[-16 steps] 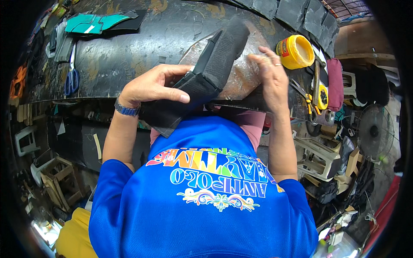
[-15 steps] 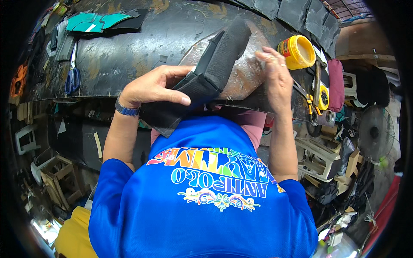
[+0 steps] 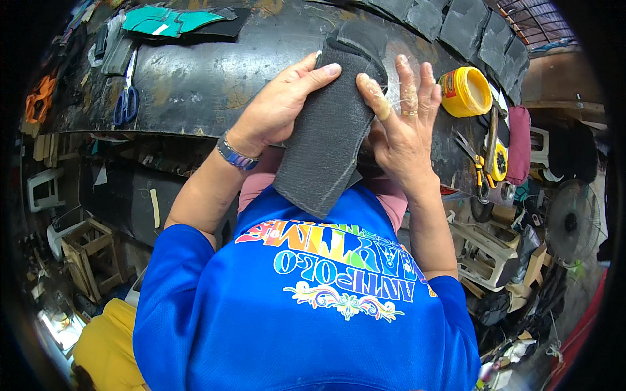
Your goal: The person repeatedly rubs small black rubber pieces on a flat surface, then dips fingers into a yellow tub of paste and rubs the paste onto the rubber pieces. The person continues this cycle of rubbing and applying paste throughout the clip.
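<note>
In the head view, I see the left hand [image 3: 282, 104] pinching a black textured piece [image 3: 326, 137], thumb in front, fingers behind; the piece slants from over the workbench [image 3: 195, 72] down before the blue shirt [image 3: 261, 339]; the right hand [image 3: 405, 130] is spread, smeared with pale residue [image 3: 383, 111]; I cannot tell whether its forefinger touches; I judge this step as gluing by finger; the next move calls for a steady left hold and an even touch.

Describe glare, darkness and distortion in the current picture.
Head view: soft glare on the black table; blown-out patch at lower left; black corners; table outline curving at upper right; left hand, right hand and black piece fairly sharp.
</note>
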`<move>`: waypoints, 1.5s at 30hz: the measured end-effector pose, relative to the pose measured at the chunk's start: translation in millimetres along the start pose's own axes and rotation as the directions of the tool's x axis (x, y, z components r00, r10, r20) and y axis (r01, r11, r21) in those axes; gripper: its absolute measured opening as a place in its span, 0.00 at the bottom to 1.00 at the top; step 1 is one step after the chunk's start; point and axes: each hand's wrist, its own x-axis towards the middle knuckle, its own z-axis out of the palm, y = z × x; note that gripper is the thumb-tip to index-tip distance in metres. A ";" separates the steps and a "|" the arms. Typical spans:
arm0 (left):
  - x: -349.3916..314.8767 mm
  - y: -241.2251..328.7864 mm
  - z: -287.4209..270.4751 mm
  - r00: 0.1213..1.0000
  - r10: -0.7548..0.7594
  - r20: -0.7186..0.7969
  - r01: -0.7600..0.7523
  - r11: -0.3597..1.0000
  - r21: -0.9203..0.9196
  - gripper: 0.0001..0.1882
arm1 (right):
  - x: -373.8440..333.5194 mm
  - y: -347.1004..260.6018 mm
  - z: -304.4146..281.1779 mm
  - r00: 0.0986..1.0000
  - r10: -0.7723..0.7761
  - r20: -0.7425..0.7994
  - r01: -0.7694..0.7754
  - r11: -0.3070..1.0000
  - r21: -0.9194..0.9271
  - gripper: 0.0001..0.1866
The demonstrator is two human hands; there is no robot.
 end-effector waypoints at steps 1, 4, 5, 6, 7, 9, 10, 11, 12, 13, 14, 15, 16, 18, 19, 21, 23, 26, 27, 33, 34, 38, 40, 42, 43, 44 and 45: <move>0.9 -4.8 1.9 1.000 -0.003 -0.010 0.003 1.000 -0.006 0.17 | -0.4 2.9 3.4 1.000 0.011 0.001 -0.011 0.998 -0.056 0.41; 0.1 -15.2 3.1 0.998 -0.025 -0.052 0.026 1.000 0.013 0.18 | -6.2 8.4 12.2 0.998 0.061 0.020 -0.058 0.988 -0.145 0.41; 0.3 -17.3 2.5 0.998 -0.028 -0.064 0.030 0.999 0.026 0.19 | -9.2 9.0 13.9 0.997 0.062 0.037 -0.058 0.994 -0.091 0.41; 0.0 -19.0 1.4 0.997 -0.030 -0.067 0.031 0.999 0.016 0.20 | -11.8 9.4 15.3 0.997 0.057 0.049 -0.056 0.998 -0.038 0.41; -0.5 -20.7 0.7 0.997 -0.033 -0.070 0.033 0.999 0.006 0.20 | -14.1 8.7 16.7 0.997 0.053 0.060 -0.054 0.998 0.017 0.42; -1.1 -22.4 -1.3 0.997 -0.032 -0.071 0.032 0.999 -0.004 0.20 | -18.1 7.4 16.1 0.996 -0.009 0.083 0.002 0.997 0.074 0.39; -1.1 -23.1 -1.9 0.997 -0.028 -0.069 0.028 1.000 -0.005 0.19 | -20.6 5.3 14.7 0.992 -0.052 0.115 0.043 0.996 0.077 0.38; -0.9 -23.7 -2.1 0.998 -0.010 -0.063 0.009 1.000 -0.015 0.19 | -23.3 4.1 11.1 0.987 -0.096 0.128 0.086 0.993 0.081 0.37; -0.6 -25.2 -1.0 0.997 -0.011 -0.078 0.011 1.000 -0.006 0.19 | -25.4 1.1 9.6 0.983 -0.115 0.145 0.099 0.989 0.113 0.35; 0.1 -26.9 0.7 0.996 0.005 -0.087 -0.006 1.000 -0.005 0.18 | -26.2 0.2 7.4 0.974 -0.196 0.115 0.186 0.978 0.092 0.32; 1.0 -27.3 2.1 0.995 -0.001 -0.105 0.000 1.000 -0.003 0.17 | -28.4 0.0 2.3 0.971 -0.182 0.152 0.152 0.970 0.189 0.30; 1.3 -26.4 3.1 0.993 0.028 -0.111 -0.028 1.000 0.006 0.17 | -31.3 -0.4 -3.4 0.968 -0.200 0.150 0.150 0.945 0.292 0.28; 1.1 -24.0 3.7 0.991 0.033 -0.126 -0.031 0.999 0.018 0.17 | -34.0 3.1 -13.2 0.958 -0.201 0.203 0.109 0.915 0.388 0.26; 4.4 -16.1 4.1 0.991 0.061 -0.117 -0.059 0.998 0.019 0.18 | -32.1 19.4 -29.8 0.978 -0.145 0.153 0.068 0.904 0.422 0.23; 8.3 -12.1 4.8 0.989 0.136 -0.052 -0.133 0.990 0.047 0.18 | -31.3 29.1 -39.5 0.986 -0.113 0.126 0.049 0.903 0.426 0.21; 18.4 -5.1 7.0 0.969 0.244 0.028 -0.246 0.966 0.083 0.19 | -28.5 53.0 -57.7 0.975 0.223 -0.010 -0.181 0.815 0.550 0.15; 38.7 1.7 7.4 0.941 0.316 0.122 -0.334 0.928 0.165 0.20 | -14.5 94.8 -71.6 0.906 0.380 -0.185 -0.283 0.871 0.400 0.18; 90.9 4.9 6.3 0.901 0.416 0.124 -0.434 0.867 0.247 0.20 | 5.4 157.2 -89.4 0.876 0.482 -0.002 -0.482 0.876 -0.027 0.30; 103.9 7.3 -0.1 0.908 0.384 0.166 -0.419 0.845 0.332 0.20 | 9.3 171.4 -87.3 0.832 0.547 0.092 -0.537 0.836 -0.111 0.31; 141.9 -9.4 -34.4 0.971 0.180 0.157 -0.239 0.714 0.658 0.21 | 28.3 198.8 -78.7 0.469 0.822 0.324 -0.676 0.570 -0.467 0.49; 141.9 -13.3 -38.5 0.948 0.254 0.192 -0.319 0.725 0.611 0.20 | 31.0 197.8 -83.1 0.455 0.828 0.329 -0.717 0.559 -0.416 0.49; 139.6 -7.9 -58.2 0.943 0.224 0.245 -0.331 0.703 0.630 0.22 | 19.4 177.9 -106.1 0.717 0.696 -0.036 -0.673 0.677 -0.297 0.44; 139.2 -6.0 -63.8 0.945 0.253 0.207 -0.326 0.669 0.668 0.23 | 19.0 163.8 -107.5 0.466 0.849 0.247 -0.701 0.525 -0.483 0.43; 139.6 -7.0 -67.0 0.932 0.294 0.212 -0.352 0.591 0.726 0.23 | 14.4 141.6 -102.5 0.306 0.847 0.435 -0.654 0.519 -0.551 0.41; 140.4 -8.4 -68.2 0.922 0.319 0.218 -0.368 0.553 0.748 0.23 | 9.6 127.1 -96.9 0.309 0.802 0.512 -0.637 0.574 -0.515 0.40; 142.0 -10.0 -69.2 0.915 0.332 0.230 -0.380 0.515 0.769 0.23 | 6.1 113.4 -90.6 0.413 0.685 0.601 -0.691 0.665 -0.283 0.40; 143.7 -12.7 -70.1 0.912 0.336 0.235 -0.381 0.484 0.787 0.23 | 3.6 100.6 -81.8 0.518 0.566 0.642 -0.709 0.703 -0.048 0.40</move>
